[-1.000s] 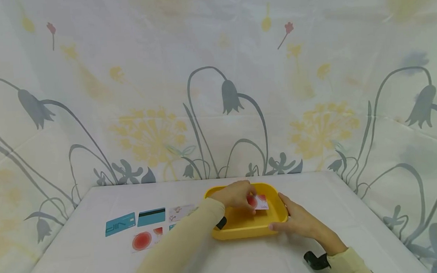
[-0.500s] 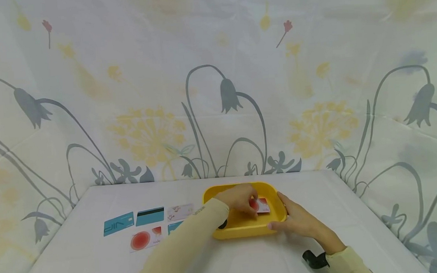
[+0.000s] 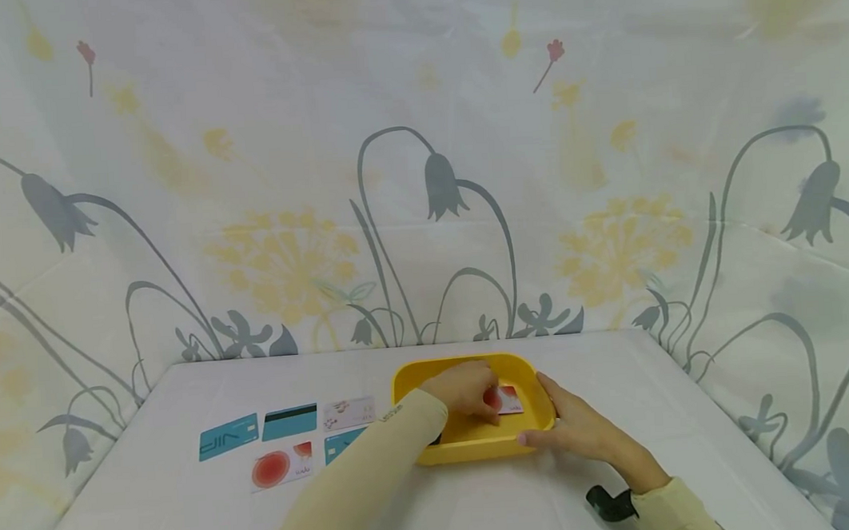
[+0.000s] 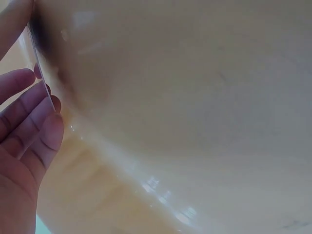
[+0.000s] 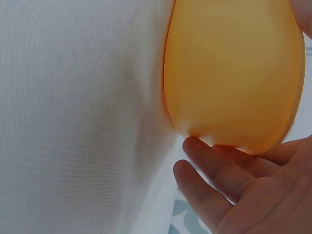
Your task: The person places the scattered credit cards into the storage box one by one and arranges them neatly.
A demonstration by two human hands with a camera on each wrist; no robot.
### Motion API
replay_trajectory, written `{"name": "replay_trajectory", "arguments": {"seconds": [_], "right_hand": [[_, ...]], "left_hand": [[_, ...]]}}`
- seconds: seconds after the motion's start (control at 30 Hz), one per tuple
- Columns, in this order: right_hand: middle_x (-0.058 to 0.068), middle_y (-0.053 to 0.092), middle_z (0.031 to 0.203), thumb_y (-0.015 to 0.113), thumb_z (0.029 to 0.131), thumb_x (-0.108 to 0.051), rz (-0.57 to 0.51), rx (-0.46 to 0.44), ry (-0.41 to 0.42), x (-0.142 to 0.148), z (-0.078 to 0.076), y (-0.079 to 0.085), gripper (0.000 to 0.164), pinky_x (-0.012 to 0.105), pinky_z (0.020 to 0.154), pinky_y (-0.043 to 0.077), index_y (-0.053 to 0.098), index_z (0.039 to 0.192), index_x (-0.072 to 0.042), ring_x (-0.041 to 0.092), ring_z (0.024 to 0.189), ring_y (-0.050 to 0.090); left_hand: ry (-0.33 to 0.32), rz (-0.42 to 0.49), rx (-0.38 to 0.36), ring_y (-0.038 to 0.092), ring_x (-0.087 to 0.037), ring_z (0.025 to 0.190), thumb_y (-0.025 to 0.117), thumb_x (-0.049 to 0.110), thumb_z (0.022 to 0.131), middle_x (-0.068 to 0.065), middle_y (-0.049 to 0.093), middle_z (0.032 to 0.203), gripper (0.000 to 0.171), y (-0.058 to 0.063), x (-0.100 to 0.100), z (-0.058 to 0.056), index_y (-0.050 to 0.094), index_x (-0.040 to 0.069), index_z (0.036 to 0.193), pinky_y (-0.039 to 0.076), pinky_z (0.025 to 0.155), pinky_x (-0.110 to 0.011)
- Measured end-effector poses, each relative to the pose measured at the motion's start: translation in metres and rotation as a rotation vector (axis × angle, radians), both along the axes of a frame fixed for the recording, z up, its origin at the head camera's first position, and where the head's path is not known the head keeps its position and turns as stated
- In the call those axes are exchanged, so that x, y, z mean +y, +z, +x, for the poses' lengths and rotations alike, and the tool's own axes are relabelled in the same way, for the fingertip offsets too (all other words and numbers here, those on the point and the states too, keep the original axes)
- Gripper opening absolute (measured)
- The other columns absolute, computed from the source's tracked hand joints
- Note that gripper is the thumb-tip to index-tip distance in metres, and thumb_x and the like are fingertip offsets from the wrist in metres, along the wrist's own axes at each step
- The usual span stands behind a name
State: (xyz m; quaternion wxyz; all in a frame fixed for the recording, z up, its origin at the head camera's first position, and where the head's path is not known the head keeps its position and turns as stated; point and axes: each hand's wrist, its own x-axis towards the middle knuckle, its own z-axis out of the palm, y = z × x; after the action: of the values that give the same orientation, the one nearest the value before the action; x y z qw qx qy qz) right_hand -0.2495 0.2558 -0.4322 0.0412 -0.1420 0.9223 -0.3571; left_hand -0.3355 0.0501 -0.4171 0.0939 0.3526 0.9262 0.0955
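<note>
A yellow plastic tray (image 3: 477, 452) stands on the white table. My left hand (image 3: 462, 389) reaches into it and pinches a white and red card (image 3: 509, 401) low over the tray floor. In the left wrist view the card (image 4: 41, 73) shows edge-on, a thin line between thumb and fingers. At the tray's right end, my right hand (image 3: 580, 426) grips the corner, thumb at the front side and fingers along the outer wall. In the right wrist view its fingertips (image 5: 195, 144) press against that wall.
Left of the tray, several cards lie in two rows: a teal card (image 3: 229, 438), a teal card with a dark stripe (image 3: 289, 422), a pale floral card (image 3: 349, 414), a red-circle card (image 3: 282, 467) and another teal one (image 3: 343, 443) partly covered by the left sleeve.
My left hand has lowered the card a little toward the tray floor and turned it slightly. The right hand keeps its place at the tray's corner.
</note>
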Motion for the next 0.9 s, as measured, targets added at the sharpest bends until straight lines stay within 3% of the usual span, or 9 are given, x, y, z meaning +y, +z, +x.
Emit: {"name": "replay_trajectory", "arguments": {"seconds": [0.17, 0.5, 0.9], "right_hand": [[0.023, 0.029, 0.15, 0.075, 0.076, -0.048, 0.002, -0.01, 0.001, -0.001, 0.0001, 0.0004, 0.107, 0.053, 0.107, 0.029, 0.016, 0.149, 0.003, 0.035, 0.132, 0.038], [0.024, 0.03, 0.149, 0.074, 0.077, -0.047, 0.017, 0.011, 0.018, -0.0013, 0.0011, 0.0016, 0.106, 0.053, 0.106, 0.029, 0.016, 0.149, 0.004, 0.036, 0.131, 0.038], [0.024, 0.029, 0.15, 0.075, 0.075, -0.048, 0.014, 0.018, 0.0, -0.0007, -0.0003, -0.0021, 0.108, 0.053, 0.107, 0.028, 0.017, 0.149, 0.003, 0.036, 0.132, 0.038]], "left_hand": [[-0.012, -0.021, 0.041, 0.049, -0.009, 0.075, 0.076, 0.048, 0.075, 0.008, 0.052, 0.083, 0.038, -0.0019, -0.0012, -0.0011, 0.066, 0.017, 0.095, 0.043, 0.067, -0.018], [-0.003, -0.03, 0.053, 0.049, -0.01, 0.074, 0.075, 0.05, 0.075, 0.008, 0.054, 0.077, 0.038, -0.0041, -0.0009, -0.003, 0.065, 0.019, 0.093, 0.042, 0.067, -0.019], [0.016, 0.011, -0.002, 0.051, -0.009, 0.075, 0.077, 0.046, 0.075, 0.011, 0.057, 0.077, 0.033, -0.0057, 0.0007, -0.0038, 0.066, 0.021, 0.094, 0.044, 0.072, -0.02]]}}
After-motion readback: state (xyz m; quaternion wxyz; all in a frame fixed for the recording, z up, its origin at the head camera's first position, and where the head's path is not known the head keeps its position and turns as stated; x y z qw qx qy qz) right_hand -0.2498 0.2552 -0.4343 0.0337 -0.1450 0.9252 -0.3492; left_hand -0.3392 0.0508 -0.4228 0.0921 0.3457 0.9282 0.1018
